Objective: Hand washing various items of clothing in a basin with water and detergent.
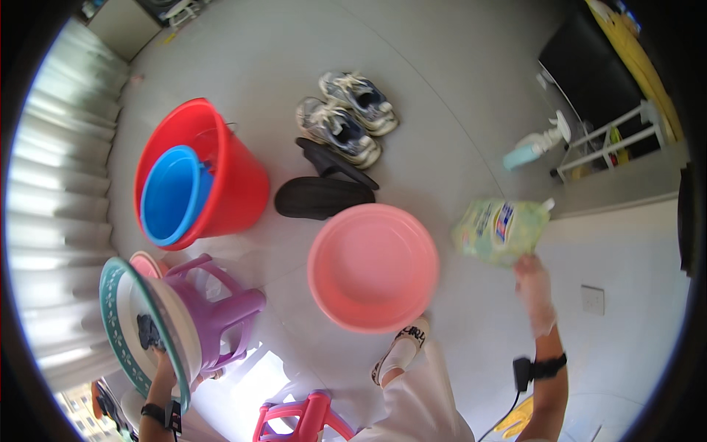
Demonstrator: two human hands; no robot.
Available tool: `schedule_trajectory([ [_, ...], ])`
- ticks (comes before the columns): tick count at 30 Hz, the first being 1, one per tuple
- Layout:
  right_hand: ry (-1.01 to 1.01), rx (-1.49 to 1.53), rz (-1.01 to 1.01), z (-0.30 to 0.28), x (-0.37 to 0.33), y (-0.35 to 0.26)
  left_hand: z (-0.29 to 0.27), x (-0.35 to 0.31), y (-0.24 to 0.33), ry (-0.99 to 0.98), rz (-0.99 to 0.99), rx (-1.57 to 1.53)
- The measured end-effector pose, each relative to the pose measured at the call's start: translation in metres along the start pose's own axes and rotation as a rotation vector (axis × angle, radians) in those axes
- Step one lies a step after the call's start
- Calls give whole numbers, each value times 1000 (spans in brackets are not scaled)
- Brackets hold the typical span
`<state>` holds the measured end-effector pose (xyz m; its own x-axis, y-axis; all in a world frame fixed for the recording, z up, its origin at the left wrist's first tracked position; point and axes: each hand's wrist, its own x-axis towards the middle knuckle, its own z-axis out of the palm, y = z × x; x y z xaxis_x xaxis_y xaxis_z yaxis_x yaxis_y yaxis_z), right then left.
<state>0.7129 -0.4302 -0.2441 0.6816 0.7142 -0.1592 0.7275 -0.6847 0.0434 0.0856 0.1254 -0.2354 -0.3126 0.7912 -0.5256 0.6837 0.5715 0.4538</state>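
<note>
My left hand [162, 364] reaches into a tilted, green-rimmed basin [112, 289] at the left, its fingers closed on a small dark cloth [149, 331]. The basin rests on a purple plastic stool [227, 315]. On the right, my right hand [533, 292] is blurred, its fingers closed at the lower edge of a pale green refill pouch [497, 230]. This pouch has a white spout at its upper right corner. Between my two hands, a pink basin [372, 269] sits on the floor.
A red bucket [247, 177] with a blue bucket [169, 195] inside stands at the left. Black slippers [324, 197] and worn sneakers [346, 121] lie beyond the pink basin. A spray bottle [536, 144] stands near a white rack [607, 147]. A pink stool [305, 418] is nearby.
</note>
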Motion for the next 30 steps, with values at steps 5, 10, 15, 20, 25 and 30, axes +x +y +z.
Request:
schedule_trajectory([
  [5,1,189,-42,2,-88,-38,3,-2,17,-61,-35,56],
  [10,207,970,389,13,-122,-67,-6,41,-17,-29,83,233],
  [15,143,620,490,39,-109,-61,5,19,0,-10,83,230],
  [20,-374,911,954,55,-62,-39,-16,17,-10,-50,107,194],
  [25,-128,333,486,44,-57,-16,-6,-31,40,-191,187,192],
  [30,-8,162,101,-82,1,-128,-41,-15,5,-96,348,164],
])
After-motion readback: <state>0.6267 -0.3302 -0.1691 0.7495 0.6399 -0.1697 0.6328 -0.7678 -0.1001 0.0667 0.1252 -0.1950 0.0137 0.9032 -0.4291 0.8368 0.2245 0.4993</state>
